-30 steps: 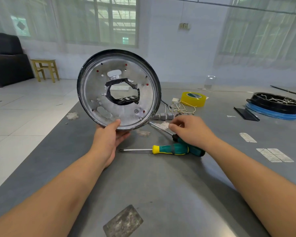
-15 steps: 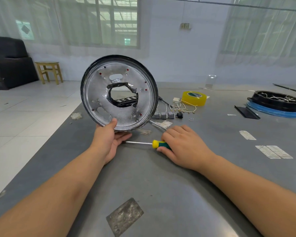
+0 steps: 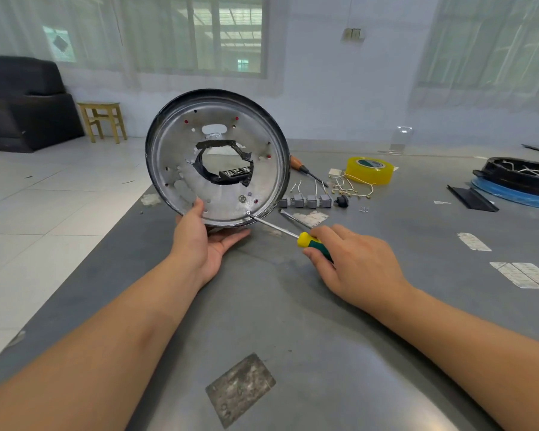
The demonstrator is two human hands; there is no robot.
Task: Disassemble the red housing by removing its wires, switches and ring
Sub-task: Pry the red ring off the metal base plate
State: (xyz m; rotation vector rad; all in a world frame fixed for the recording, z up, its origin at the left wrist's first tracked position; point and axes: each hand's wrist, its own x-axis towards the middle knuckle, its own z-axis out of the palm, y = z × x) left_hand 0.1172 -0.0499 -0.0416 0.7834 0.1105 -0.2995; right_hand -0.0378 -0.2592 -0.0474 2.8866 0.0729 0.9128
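Note:
My left hand point(image 3: 203, 241) holds a round housing point(image 3: 181, 144) upright by its lower rim, thumb on the silver inner face. The disc has a black rim, small holes showing red, and a torn black-edged opening in its middle. My right hand point(image 3: 355, 265) grips the yellow-and-green handle of a screwdriver point(image 3: 310, 241). Its metal tip touches a screw point(image 3: 248, 212) near the disc's lower edge. Removed grey switches point(image 3: 305, 200) and loose wires point(image 3: 349, 186) lie on the table behind.
On the grey metal table point(image 3: 293, 321) lie a wooden-handled screwdriver point(image 3: 305, 171), a second metal shaft point(image 3: 294, 219), a yellow tape roll point(image 3: 369, 170), a black knob point(image 3: 342, 201), tiny screws point(image 3: 364, 209), and a black ring on blue point(image 3: 520, 181) far right. Floor drops off left.
My right hand picked the yellow-and-green screwdriver up off the table and brought its tip to a screw on the disc. The disc stayed upright in my left hand.

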